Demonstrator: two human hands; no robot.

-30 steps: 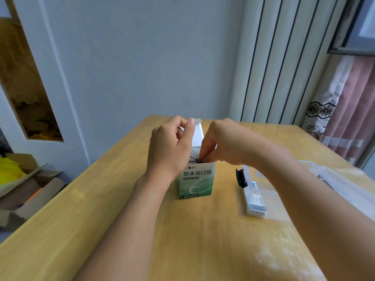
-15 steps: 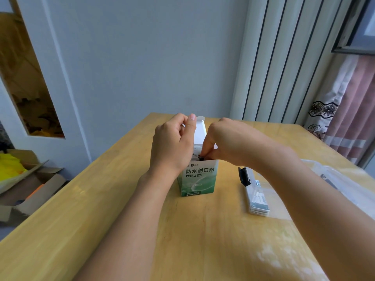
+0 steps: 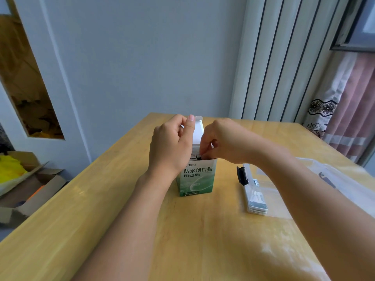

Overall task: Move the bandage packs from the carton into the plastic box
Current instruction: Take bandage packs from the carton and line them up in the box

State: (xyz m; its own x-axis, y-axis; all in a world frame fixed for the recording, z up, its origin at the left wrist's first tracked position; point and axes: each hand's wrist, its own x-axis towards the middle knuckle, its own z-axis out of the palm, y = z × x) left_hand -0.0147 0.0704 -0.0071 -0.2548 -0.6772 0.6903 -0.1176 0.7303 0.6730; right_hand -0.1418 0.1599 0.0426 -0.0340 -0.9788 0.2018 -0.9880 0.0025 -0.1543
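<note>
A green and white carton (image 3: 195, 179) stands upright on the wooden table (image 3: 113, 209), its white lid flap raised. My left hand (image 3: 172, 145) grips the carton's upper left side, thumb along the flap. My right hand (image 3: 225, 140) reaches into the open top, and its fingertips pinch a bandage pack (image 3: 197, 156) at the rim; only a sliver of the pack shows. To the right lies the clear plastic box (image 3: 269, 191) with a black latch (image 3: 241, 175). A stack of bandage packs (image 3: 256, 201) lies inside it near the front left corner.
The clear lid of the box (image 3: 349, 179) spreads toward the table's right edge, partly behind my right forearm. Open cardboard boxes (image 3: 30, 185) sit on the floor at the left. A wall, a radiator and a curtain stand behind the table.
My hands stay at the carton's top. The right fingers have dug a little deeper into the opening and closed on a pack. The view shifted slightly.
</note>
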